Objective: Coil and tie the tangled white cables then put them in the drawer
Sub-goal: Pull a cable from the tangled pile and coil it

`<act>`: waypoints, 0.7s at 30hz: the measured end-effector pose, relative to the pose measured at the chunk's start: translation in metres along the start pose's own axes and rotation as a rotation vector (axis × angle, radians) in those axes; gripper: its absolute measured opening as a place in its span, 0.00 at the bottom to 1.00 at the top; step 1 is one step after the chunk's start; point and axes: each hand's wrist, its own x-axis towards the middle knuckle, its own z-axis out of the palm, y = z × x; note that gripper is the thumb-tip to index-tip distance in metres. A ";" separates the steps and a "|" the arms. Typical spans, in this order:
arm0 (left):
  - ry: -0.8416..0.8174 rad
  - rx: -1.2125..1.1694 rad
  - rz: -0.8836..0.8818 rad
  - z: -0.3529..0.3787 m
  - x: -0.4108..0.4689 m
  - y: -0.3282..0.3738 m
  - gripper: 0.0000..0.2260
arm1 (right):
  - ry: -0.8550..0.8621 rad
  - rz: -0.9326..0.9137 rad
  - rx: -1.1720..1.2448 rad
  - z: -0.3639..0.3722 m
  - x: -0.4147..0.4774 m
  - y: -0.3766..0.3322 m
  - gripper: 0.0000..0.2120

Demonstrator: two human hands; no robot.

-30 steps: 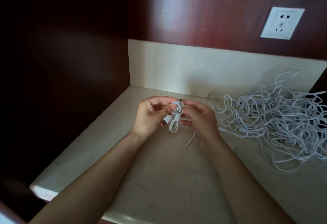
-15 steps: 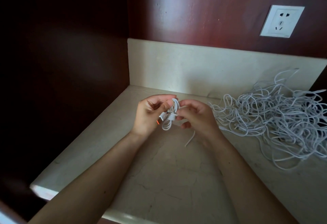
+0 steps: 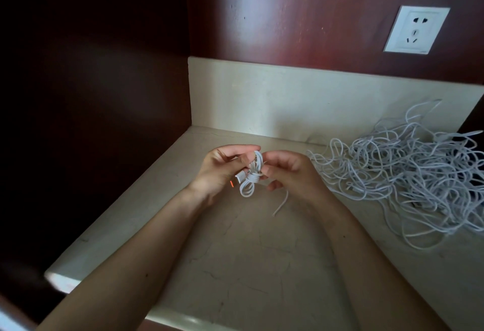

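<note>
A small coiled white cable [image 3: 251, 176], wrapped round its middle, hangs between my two hands above the cream counter [image 3: 251, 265]. My left hand [image 3: 222, 168] pinches its upper loops, and a plug with an orange tip sticks out below the thumb. My right hand [image 3: 285, 171] pinches the wrap at the coil's waist. A loose white cable end [image 3: 280, 203] trails down onto the counter. A big tangled heap of white cables [image 3: 408, 176] lies to the right. No drawer shows.
The counter sits in a corner between a dark wooden side panel [image 3: 104, 121] on the left and a cream backsplash [image 3: 301, 103]. A white wall socket [image 3: 416, 29] is mounted on the red-brown wall above the heap.
The coil has been turned slightly in my fingers and its plug end now points down-left. Both hands stay in the same place.
</note>
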 end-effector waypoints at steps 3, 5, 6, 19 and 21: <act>-0.020 0.009 -0.020 -0.001 0.000 0.001 0.07 | -0.021 -0.011 -0.003 -0.002 0.000 0.000 0.09; -0.020 -0.010 -0.027 -0.001 -0.001 0.002 0.07 | -0.043 -0.009 0.004 -0.003 0.000 0.000 0.09; -0.011 -0.019 -0.030 -0.001 -0.002 0.002 0.08 | -0.057 -0.004 0.008 -0.003 0.000 0.000 0.09; -0.032 -0.097 -0.292 -0.006 -0.002 0.007 0.08 | -0.052 -0.124 -0.154 -0.001 0.002 0.001 0.14; -0.006 -0.087 -0.269 -0.006 0.000 0.006 0.10 | 0.021 -0.128 -0.088 0.002 0.002 0.000 0.11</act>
